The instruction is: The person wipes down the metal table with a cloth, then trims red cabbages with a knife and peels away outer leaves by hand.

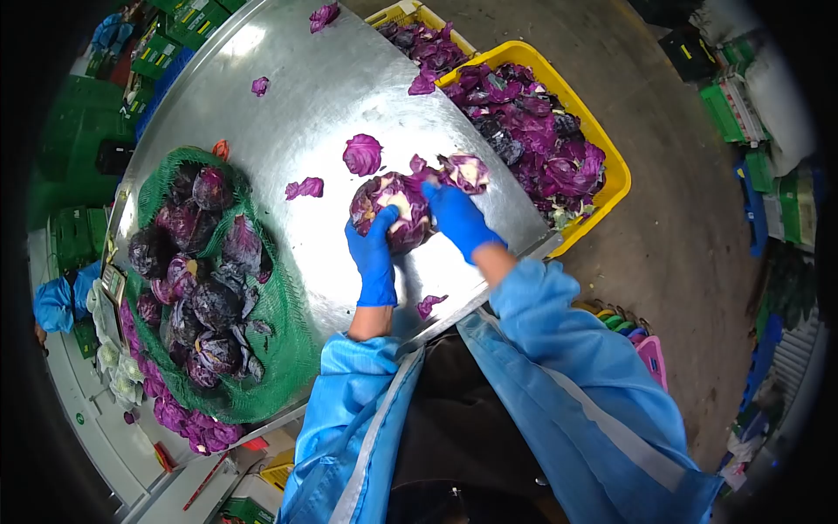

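Over the metal table (319,113), my left hand (374,258), in a blue glove, grips a red cabbage (371,199) from below, its thumb on the pale cut part. At the cabbage's right side is my right hand (460,220), also gloved, with its fingers closed near a torn leaf piece (464,173) that has a pale base. What those fingers hold is too blurred to make out. A loose purple leaf (362,155) lies just beyond the cabbage, and smaller leaf bits (305,188) lie to its left.
On the left, a green net bag (284,349) holds several whole cabbages. Beyond the table's right edge stand a yellow crate (617,175) full of purple leaves and another yellow crate (394,12). Someone's blue sleeve (54,303) shows at the far left.
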`<state>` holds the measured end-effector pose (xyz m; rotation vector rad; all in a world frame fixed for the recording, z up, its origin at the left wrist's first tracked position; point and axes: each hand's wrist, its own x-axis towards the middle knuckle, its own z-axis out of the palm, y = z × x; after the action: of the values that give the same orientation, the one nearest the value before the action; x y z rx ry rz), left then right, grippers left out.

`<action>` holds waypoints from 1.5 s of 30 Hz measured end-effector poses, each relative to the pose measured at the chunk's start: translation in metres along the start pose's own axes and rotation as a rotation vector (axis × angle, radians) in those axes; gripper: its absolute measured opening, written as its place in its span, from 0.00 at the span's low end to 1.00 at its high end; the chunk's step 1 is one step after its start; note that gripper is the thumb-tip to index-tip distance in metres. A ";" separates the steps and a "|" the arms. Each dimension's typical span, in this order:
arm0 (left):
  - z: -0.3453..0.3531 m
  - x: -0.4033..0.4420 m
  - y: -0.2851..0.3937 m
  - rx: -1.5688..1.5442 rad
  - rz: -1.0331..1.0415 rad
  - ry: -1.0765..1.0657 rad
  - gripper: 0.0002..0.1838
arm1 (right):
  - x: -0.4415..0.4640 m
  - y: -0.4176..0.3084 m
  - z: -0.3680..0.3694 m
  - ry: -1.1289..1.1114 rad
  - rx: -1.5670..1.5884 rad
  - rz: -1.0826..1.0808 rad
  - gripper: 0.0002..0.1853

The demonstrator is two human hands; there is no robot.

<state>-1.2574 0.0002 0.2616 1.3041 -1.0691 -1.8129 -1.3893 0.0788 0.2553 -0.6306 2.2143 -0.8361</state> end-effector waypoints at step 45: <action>-0.044 0.008 0.016 0.305 0.128 -0.314 0.57 | -0.012 -0.038 -0.038 0.012 -0.179 -0.251 0.37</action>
<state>-1.2170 -0.0245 0.2652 1.1058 -1.6142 -1.8475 -1.4019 0.0753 0.3086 -1.0093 2.2671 -0.7692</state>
